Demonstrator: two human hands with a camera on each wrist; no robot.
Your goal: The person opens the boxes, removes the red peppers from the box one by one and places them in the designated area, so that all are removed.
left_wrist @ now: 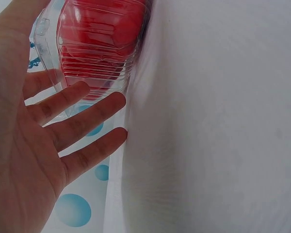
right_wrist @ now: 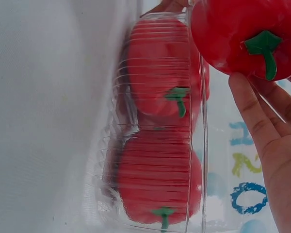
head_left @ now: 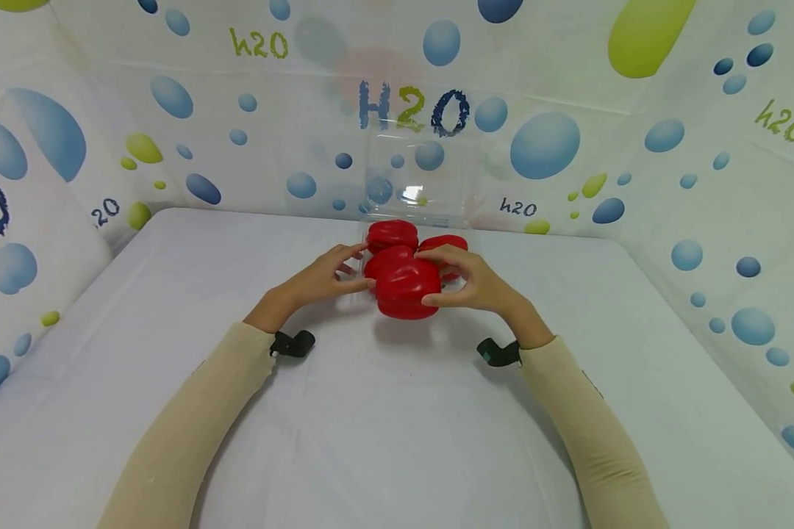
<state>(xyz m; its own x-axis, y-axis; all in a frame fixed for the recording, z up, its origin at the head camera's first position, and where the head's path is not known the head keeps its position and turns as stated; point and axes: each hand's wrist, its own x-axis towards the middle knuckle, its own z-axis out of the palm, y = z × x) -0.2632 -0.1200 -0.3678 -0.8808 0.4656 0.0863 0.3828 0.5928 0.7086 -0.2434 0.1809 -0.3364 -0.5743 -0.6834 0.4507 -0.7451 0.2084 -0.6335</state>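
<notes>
Right hand (head_left: pixel 470 283) held a red pepper (head_left: pixel 406 292), fingers round it, raised at the near rim of the sideways-lying clear box (right_wrist: pixel 106 182), left hand's (head_left: pixel 317 279) fingers spread near its left end

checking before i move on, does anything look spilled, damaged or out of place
Nothing stands out: no visible spill or damage. Red peppers sit in the clear container; another pepper is in the right hand's grip.

Both my arms (head_left: pixel 188 426) reach forward and inward. My left hand (head_left: pixel 320 279) spreads its fingers (left_wrist: pixel 87 117), its thumb (head_left: pixel 356 286) seemingly straight; my right hand (head_left: pixel 473 285) curls in a grip.
</notes>
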